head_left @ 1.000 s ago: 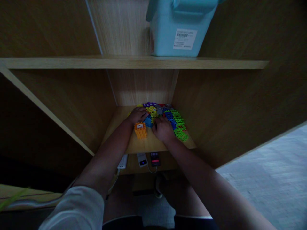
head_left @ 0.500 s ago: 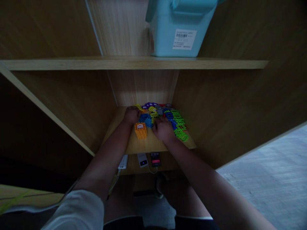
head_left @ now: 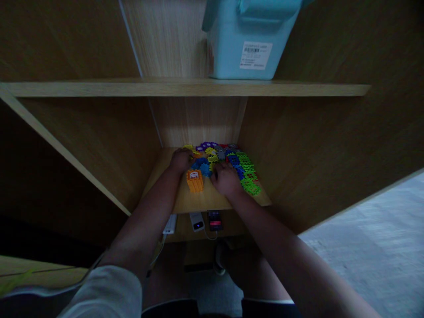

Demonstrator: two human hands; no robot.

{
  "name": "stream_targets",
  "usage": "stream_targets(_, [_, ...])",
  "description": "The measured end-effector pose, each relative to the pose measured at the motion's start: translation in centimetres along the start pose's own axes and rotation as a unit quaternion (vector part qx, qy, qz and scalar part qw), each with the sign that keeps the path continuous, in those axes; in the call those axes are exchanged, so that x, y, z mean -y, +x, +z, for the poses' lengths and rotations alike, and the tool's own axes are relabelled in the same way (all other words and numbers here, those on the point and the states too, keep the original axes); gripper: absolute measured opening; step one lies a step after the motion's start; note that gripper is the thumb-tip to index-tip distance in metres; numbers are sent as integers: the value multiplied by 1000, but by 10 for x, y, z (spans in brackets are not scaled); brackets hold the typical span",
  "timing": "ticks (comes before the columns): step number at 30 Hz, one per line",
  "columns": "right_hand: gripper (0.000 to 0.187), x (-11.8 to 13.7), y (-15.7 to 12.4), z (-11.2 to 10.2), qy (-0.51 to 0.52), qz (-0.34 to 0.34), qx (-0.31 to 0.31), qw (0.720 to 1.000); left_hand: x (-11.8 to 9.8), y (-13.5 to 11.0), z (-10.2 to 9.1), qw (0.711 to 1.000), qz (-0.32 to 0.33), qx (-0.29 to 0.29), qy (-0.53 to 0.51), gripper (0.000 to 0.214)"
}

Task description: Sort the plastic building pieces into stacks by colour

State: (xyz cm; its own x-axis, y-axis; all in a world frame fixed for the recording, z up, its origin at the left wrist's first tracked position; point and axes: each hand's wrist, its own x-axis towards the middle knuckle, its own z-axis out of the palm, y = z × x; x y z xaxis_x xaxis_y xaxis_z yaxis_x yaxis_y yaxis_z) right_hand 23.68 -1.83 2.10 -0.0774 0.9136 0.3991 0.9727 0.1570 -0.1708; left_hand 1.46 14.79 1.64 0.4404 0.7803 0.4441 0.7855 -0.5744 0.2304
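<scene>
A heap of coloured plastic interlocking pieces [head_left: 243, 170], green, blue, yellow and purple, lies on the low wooden shelf [head_left: 205, 201]. My left hand [head_left: 180, 160] rests at the left edge of the heap, fingers curled onto pieces near a yellow one. Just right of it, my right hand [head_left: 225, 179] lies on the middle of the heap with fingers bent down on the pieces. Between the hands, near the shelf's front, stands an orange block [head_left: 194, 180] assembled from such pieces. What each hand grips is too dark to make out.
A light-blue plastic bin [head_left: 247, 39] with a white label stands on the upper shelf [head_left: 185, 87]. Under the lower shelf sit a white power strip [head_left: 169, 224] and small devices [head_left: 213, 220] with lit spots. Wooden side walls close in left and right.
My left hand has drawn back from the middle of the heap to its left edge and curled its fingers. The right hand has barely moved.
</scene>
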Motion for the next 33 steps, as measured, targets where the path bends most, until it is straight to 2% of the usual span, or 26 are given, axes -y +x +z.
stream_targets(10, [27,-1,1,2,11,-3,-4,1000,-10,1,1,997,4,28,72,35])
stream_targets(19, [26,-1,0,2,12,1,-6,1000,-21,0,-5,996,25,32,77,22])
stream_targets(27, [26,-2,1,2,14,3,6,1000,-21,5,-5,999,21,0,45,24])
stream_targets(33, [27,1,0,-1,8,5,4,1000,-19,5,-4,999,9,-46,-12,17])
